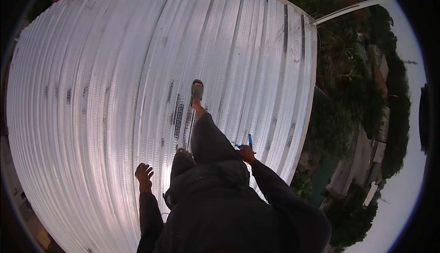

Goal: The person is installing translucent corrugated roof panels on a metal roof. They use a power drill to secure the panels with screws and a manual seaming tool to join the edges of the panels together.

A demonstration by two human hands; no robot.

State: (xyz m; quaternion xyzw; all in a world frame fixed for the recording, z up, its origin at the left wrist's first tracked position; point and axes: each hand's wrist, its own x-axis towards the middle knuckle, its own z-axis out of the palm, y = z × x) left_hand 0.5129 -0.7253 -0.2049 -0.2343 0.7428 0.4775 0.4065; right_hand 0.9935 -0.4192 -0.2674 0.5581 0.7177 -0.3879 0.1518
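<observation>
My left hand (144, 172) hangs out to my left above the ribbed metal roof (101, 129), its fingers apart and nothing in it. On the other side, my right hand (247, 153) is closed around a slim blue tool (250, 140); a blue end sticks up past the fingers and a lighter blue bit shows beside the thumb. The grip hides the rest, so its kind cannot be made out. My front foot, in a dark sandal (197, 91), stands on the roof ribs.
Silvery ribs run lengthwise, with dark worn patches (178, 113) ahead of me. Along the right, the roof's edge (313, 76) drops off toward trees (339, 69) and lower buildings (355, 154). A white pole (353, 10) juts out at the far right corner.
</observation>
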